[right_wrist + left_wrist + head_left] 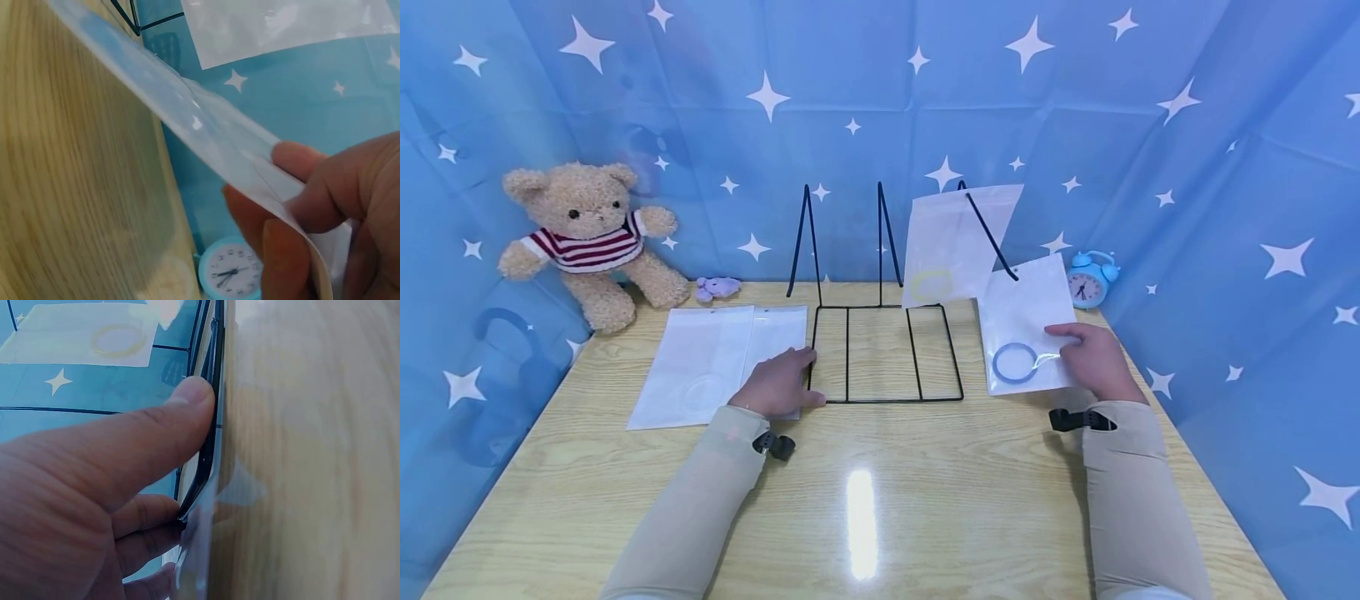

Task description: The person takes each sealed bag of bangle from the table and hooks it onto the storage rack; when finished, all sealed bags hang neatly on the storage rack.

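A black wire display rack (pixel 880 402) with three upright prongs stands on the table. My left hand (pixel 777 382) grips the front left corner of its base, thumb along the front bar (pixel 215 394). My right hand (pixel 1097 360) pinches the right edge of a white plastic bag (pixel 206 134) holding a blue ring (pixel 1015 363). The top edge of that bag is at the tip of the right prong (pixel 992 237); whether the tip passes through the bag, I cannot tell. Farther up the same prong hangs another white bag (pixel 951 233) with a pale yellow ring (pixel 932 286).
Two overlapping white bags (pixel 696 358) lie left of the rack, partly behind my left hand. A teddy bear (pixel 587 242) and a small purple toy (pixel 717 288) sit at the back left. At the back right stands a blue alarm clock (pixel 1090 283). A starry curtain (pixel 880 75) surrounds the table.
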`<action>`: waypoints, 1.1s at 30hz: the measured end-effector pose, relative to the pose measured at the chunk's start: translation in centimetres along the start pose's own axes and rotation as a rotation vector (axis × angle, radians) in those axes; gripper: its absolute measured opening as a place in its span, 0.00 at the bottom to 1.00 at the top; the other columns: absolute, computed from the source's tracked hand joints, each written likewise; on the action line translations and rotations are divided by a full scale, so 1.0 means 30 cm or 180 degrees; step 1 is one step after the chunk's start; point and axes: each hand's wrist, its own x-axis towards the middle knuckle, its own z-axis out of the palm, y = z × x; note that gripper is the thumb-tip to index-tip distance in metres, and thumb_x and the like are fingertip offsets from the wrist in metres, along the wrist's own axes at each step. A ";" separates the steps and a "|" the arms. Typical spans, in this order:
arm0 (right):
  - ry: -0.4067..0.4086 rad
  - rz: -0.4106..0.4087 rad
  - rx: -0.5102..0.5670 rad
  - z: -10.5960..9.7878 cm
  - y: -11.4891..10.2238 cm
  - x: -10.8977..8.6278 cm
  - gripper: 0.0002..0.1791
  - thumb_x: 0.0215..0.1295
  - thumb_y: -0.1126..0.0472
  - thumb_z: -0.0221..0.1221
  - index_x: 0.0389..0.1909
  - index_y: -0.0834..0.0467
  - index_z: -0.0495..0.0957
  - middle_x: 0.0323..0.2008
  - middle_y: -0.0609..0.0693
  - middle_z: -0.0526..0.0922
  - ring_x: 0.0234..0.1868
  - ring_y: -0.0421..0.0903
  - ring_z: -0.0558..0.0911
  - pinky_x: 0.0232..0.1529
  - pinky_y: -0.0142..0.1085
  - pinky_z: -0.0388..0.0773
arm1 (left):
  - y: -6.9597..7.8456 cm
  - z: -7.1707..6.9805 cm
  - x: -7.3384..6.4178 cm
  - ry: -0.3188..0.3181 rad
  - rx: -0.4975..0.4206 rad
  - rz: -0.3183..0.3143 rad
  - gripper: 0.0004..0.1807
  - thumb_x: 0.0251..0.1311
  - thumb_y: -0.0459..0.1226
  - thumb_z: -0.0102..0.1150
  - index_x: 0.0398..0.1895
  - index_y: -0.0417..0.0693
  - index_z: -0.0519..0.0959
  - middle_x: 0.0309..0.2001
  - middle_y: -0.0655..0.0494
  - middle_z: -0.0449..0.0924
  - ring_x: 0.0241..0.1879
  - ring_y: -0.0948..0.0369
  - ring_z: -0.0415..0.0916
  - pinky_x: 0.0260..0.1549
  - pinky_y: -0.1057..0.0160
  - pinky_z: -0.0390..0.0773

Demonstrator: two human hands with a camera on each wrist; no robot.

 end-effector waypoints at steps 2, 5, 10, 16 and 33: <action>0.0169 0.0008 0.0083 -0.002 0.002 0.001 0.31 0.69 0.71 0.44 0.71 0.59 0.77 0.78 0.68 0.63 0.48 0.65 0.74 0.31 0.40 0.71 | 0.000 -0.001 0.000 0.0001 0.0004 -0.0002 0.51 0.62 0.53 0.75 0.82 0.44 0.62 0.82 0.44 0.60 0.82 0.42 0.55 0.76 0.36 0.60; 0.0430 0.0089 0.0285 -0.003 0.010 0.005 0.32 0.70 0.70 0.44 0.73 0.57 0.76 0.79 0.67 0.61 0.56 0.67 0.74 0.28 0.40 0.71 | 0.001 -0.002 0.000 0.0002 -0.0002 -0.0015 0.51 0.62 0.53 0.75 0.82 0.44 0.62 0.82 0.45 0.60 0.82 0.42 0.55 0.76 0.36 0.60; 0.1150 0.0124 0.0684 -0.012 0.024 0.010 0.32 0.66 0.71 0.46 0.69 0.55 0.80 0.42 0.60 0.83 0.27 0.49 0.77 0.19 0.35 0.70 | 0.005 -0.004 -0.003 0.0002 -0.0040 -0.0046 0.51 0.61 0.52 0.75 0.82 0.44 0.62 0.82 0.44 0.60 0.82 0.42 0.55 0.77 0.36 0.60; 0.1701 0.0157 0.1296 -0.027 0.014 -0.001 0.31 0.64 0.72 0.48 0.64 0.50 0.85 0.33 0.48 0.84 0.31 0.37 0.77 0.25 0.30 0.69 | 0.007 -0.007 -0.005 -0.0006 -0.0051 -0.0053 0.51 0.61 0.52 0.76 0.82 0.44 0.62 0.82 0.45 0.60 0.82 0.42 0.54 0.77 0.37 0.60; 0.1451 -0.0365 0.2286 -0.023 -0.018 -0.022 0.22 0.65 0.75 0.57 0.56 0.58 0.89 0.48 0.38 0.88 0.50 0.41 0.78 0.43 0.23 0.76 | 0.008 -0.010 -0.007 0.0010 -0.0043 0.0024 0.51 0.61 0.52 0.76 0.82 0.42 0.63 0.81 0.43 0.60 0.81 0.40 0.55 0.76 0.37 0.61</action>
